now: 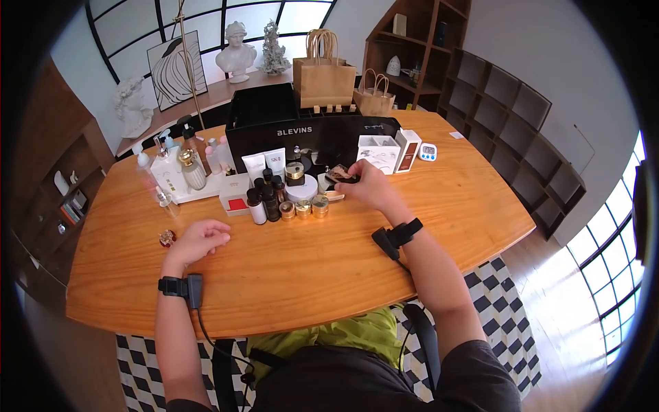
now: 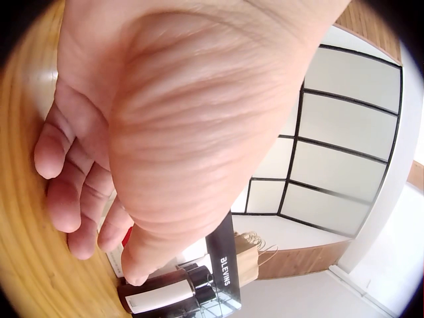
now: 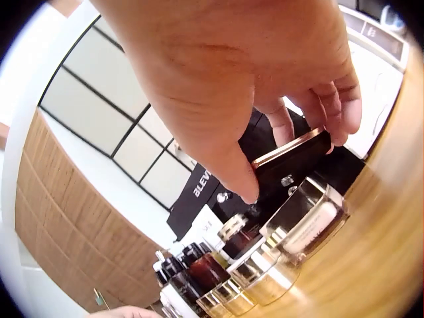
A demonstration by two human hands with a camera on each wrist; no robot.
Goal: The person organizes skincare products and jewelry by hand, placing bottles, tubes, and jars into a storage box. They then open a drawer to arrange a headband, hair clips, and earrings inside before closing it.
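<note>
My right hand (image 1: 371, 187) pinches a flat black compact with a gold edge (image 3: 288, 160) between thumb and fingers, above the group of cosmetics. Just below it in the right wrist view is a clear, boxy container with a pale label (image 3: 311, 228). Several small gold-lidded jars (image 1: 303, 209) line the front of the group, beside dark bottles (image 1: 271, 206) and a round white jar (image 1: 301, 187). My left hand (image 1: 198, 242) rests on the wooden table with relaxed fingers and nothing in it. Close to its left lies a small red and gold ornament (image 1: 167, 237).
A long black box (image 1: 312, 143) lettered BLEVINS stands behind the cosmetics, with paper bags (image 1: 328, 84) beyond. Pump bottles and a white box stand at the left on a white tray (image 1: 199, 192). White boxes (image 1: 378, 152) and a small timer (image 1: 428, 152) are at the right.
</note>
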